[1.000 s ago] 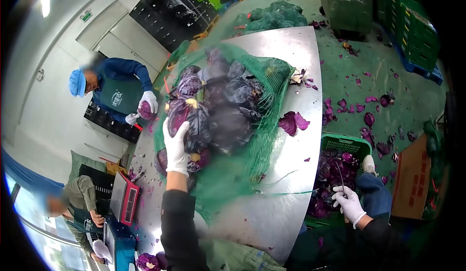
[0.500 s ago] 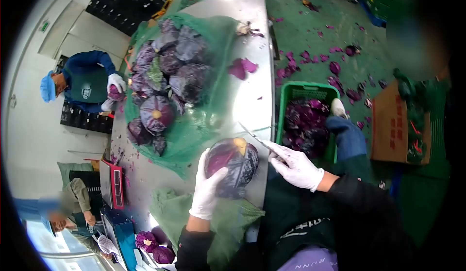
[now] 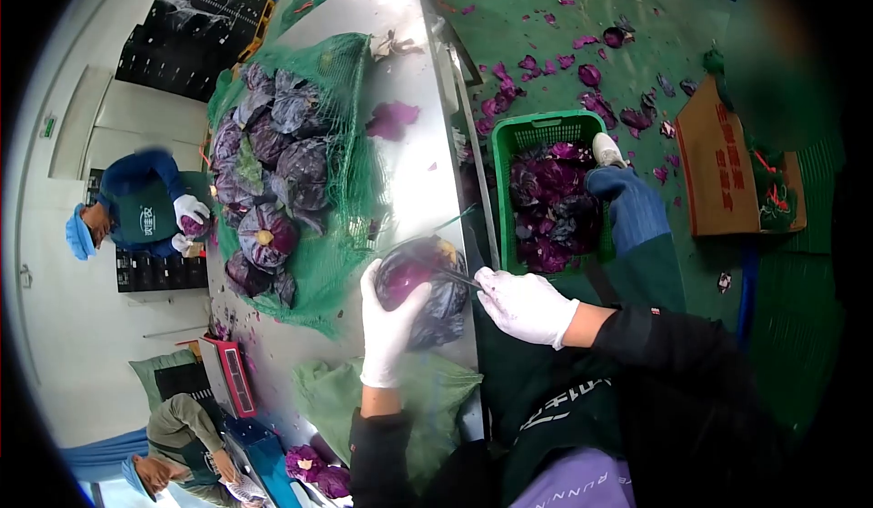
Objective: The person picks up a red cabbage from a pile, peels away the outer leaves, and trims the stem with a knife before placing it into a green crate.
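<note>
My left hand (image 3: 389, 331), in a white glove, is closed round the near side of a red cabbage (image 3: 441, 312), thumb across its front. The cabbage sits at the table's edge, its pale stem end tilted up and away from me. My gloved right hand (image 3: 529, 310) is closed on the handle of a knife (image 3: 462, 278). The blade lies across the top of the cabbage, close by the stem, and is partly blurred. Beneath my left wrist a light green mesh sack (image 3: 427, 390) lies crumpled.
More red cabbages (image 3: 300, 176) lie on green netting (image 3: 341, 144) across the metal table (image 3: 414, 71). Beside the table a green crate (image 3: 503, 226) holds purple leaves. Trimmings litter the floor. A cardboard box (image 3: 718, 167) stands right; two co-workers (image 3: 145, 199) are across the table.
The knife has swung from above the table edge onto the top of the cabbage, and my right hand is nearer it. The whole view has shifted slightly.
</note>
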A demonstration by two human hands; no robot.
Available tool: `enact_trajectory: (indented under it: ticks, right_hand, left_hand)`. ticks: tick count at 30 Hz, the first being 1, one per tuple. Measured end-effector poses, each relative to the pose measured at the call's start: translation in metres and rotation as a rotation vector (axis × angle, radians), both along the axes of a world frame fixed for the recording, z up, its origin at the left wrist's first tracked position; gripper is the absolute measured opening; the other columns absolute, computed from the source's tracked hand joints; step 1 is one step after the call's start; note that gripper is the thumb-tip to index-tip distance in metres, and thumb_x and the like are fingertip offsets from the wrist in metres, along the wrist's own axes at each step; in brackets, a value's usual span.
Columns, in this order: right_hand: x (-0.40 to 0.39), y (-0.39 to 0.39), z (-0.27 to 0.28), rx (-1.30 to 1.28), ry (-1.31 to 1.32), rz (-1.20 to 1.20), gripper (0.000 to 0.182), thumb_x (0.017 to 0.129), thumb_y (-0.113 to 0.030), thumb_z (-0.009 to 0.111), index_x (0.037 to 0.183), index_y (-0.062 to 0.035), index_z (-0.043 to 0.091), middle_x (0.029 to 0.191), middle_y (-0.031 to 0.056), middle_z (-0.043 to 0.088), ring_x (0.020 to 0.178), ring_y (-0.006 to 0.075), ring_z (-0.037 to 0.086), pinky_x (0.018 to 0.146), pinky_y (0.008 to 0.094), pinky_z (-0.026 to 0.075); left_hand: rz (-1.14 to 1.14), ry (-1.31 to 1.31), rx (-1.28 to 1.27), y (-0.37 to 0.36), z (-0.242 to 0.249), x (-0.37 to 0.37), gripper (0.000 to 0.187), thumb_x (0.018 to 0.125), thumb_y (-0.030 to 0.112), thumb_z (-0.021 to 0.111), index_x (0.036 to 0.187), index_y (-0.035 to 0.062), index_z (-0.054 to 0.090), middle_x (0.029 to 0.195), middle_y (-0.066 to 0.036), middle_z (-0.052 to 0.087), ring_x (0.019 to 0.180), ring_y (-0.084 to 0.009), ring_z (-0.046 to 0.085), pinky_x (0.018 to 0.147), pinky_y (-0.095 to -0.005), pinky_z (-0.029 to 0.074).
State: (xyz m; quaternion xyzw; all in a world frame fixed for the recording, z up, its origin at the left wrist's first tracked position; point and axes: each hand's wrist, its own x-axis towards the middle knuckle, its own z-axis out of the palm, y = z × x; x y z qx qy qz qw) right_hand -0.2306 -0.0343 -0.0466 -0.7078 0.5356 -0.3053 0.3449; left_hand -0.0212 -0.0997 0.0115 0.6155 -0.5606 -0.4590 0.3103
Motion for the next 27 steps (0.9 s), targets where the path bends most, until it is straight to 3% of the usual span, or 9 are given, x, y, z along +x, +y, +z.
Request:
enact_trajectory:
  ticks: [8, 12, 16, 17, 20, 22, 24, 25, 27]
  right_hand:
    - [0.004, -0.021, -0.026, 0.137, -0.020, 0.021, 0.018, 0.098, -0.014, 0.049, 0.107, 0.0020, 0.048, 0.072, 0.0216, 0.061, 0.065, 0.0402, 0.063, 0.057, 0.0472, 0.052]
    - [-0.008, -0.023, -0.017, 0.141, 0.010, 0.108, 0.027, 0.097, -0.015, 0.050, 0.113, 0.0068, 0.048, 0.070, 0.0230, 0.061, 0.063, 0.0404, 0.063, 0.057, 0.0487, 0.052]
    - [0.003, -0.047, -0.040, 0.106, 0.046, 0.112, 0.045, 0.095, -0.014, 0.049, 0.128, 0.0150, 0.042, 0.071, 0.0237, 0.062, 0.064, 0.0410, 0.063, 0.057, 0.0485, 0.051]
    - [0.002, -0.051, -0.038, 0.099, 0.077, 0.126, 0.046, 0.095, -0.013, 0.047, 0.130, 0.0172, 0.042, 0.073, 0.0246, 0.063, 0.064, 0.0407, 0.063, 0.057, 0.0486, 0.051]
    - [-0.013, -0.061, 0.010, 0.374, 0.151, 0.260, 0.052, 0.093, -0.016, 0.047, 0.132, 0.0181, 0.042, 0.099, 0.0308, 0.068, 0.088, 0.0422, 0.069, 0.077, 0.0457, 0.056]
    - [-0.013, -0.070, 0.003, 0.309, 0.318, 0.481, 0.045, 0.094, -0.017, 0.049, 0.127, 0.0129, 0.051, 0.111, 0.0317, 0.066, 0.098, 0.0393, 0.069, 0.083, 0.0436, 0.055]
    - [-0.007, -0.074, 0.001, 0.517, 0.188, 0.285, 0.041, 0.095, -0.017, 0.048, 0.125, 0.0098, 0.053, 0.113, 0.0312, 0.065, 0.099, 0.0392, 0.069, 0.084, 0.0435, 0.055]
    - [0.004, -0.071, -0.029, 0.321, 0.199, 0.218, 0.037, 0.096, -0.018, 0.049, 0.123, 0.0073, 0.054, 0.112, 0.0294, 0.067, 0.098, 0.0399, 0.069, 0.084, 0.0444, 0.055]
    - [0.015, -0.068, -0.056, 0.309, 0.078, 0.115, 0.038, 0.095, -0.018, 0.048, 0.126, 0.0052, 0.051, 0.101, 0.0288, 0.067, 0.089, 0.0432, 0.067, 0.077, 0.0476, 0.054]
  left_hand:
    - [0.026, -0.173, -0.114, 0.008, -0.007, -0.013, 0.086, 0.076, 0.022, 0.086, 0.143, -0.0054, 0.040, 0.136, -0.019, 0.053, 0.125, -0.0253, 0.052, 0.109, -0.0366, 0.040]
    - [-0.030, -0.263, -0.188, 0.013, -0.009, -0.016, 0.083, 0.080, 0.015, 0.084, 0.144, -0.0052, 0.036, 0.135, -0.017, 0.053, 0.121, -0.0215, 0.054, 0.106, -0.0341, 0.043]
    - [0.139, -0.242, -0.096, 0.005, -0.004, -0.024, 0.089, 0.074, 0.028, 0.087, 0.142, -0.0066, 0.042, 0.140, -0.023, 0.051, 0.129, -0.0283, 0.051, 0.110, -0.0371, 0.040]
    - [0.169, -0.161, -0.056, -0.001, -0.008, -0.020, 0.089, 0.073, 0.030, 0.087, 0.141, -0.0066, 0.043, 0.140, -0.023, 0.051, 0.131, -0.0289, 0.050, 0.111, -0.0371, 0.039]
    - [0.098, -0.286, -0.061, -0.005, -0.005, -0.021, 0.091, 0.072, 0.032, 0.088, 0.142, -0.0066, 0.043, 0.140, -0.024, 0.051, 0.131, -0.0302, 0.050, 0.111, -0.0382, 0.039]
    - [0.082, -0.346, -0.144, 0.005, -0.007, -0.028, 0.093, 0.071, 0.034, 0.088, 0.142, -0.0061, 0.043, 0.139, -0.024, 0.051, 0.131, -0.0316, 0.050, 0.111, -0.0397, 0.039]
    - [0.058, -0.248, -0.165, 0.004, -0.011, -0.024, 0.093, 0.072, 0.034, 0.088, 0.142, -0.0059, 0.042, 0.138, -0.024, 0.052, 0.130, -0.0315, 0.050, 0.110, -0.0394, 0.039]
    - [0.076, -0.303, -0.174, 0.009, -0.004, -0.031, 0.091, 0.073, 0.032, 0.088, 0.141, -0.0060, 0.043, 0.137, -0.024, 0.052, 0.130, -0.0315, 0.051, 0.110, -0.0392, 0.039]
    - [0.037, -0.280, -0.231, 0.011, -0.012, -0.020, 0.085, 0.075, 0.026, 0.087, 0.141, -0.0055, 0.043, 0.136, -0.021, 0.053, 0.128, -0.0292, 0.051, 0.110, -0.0389, 0.039]
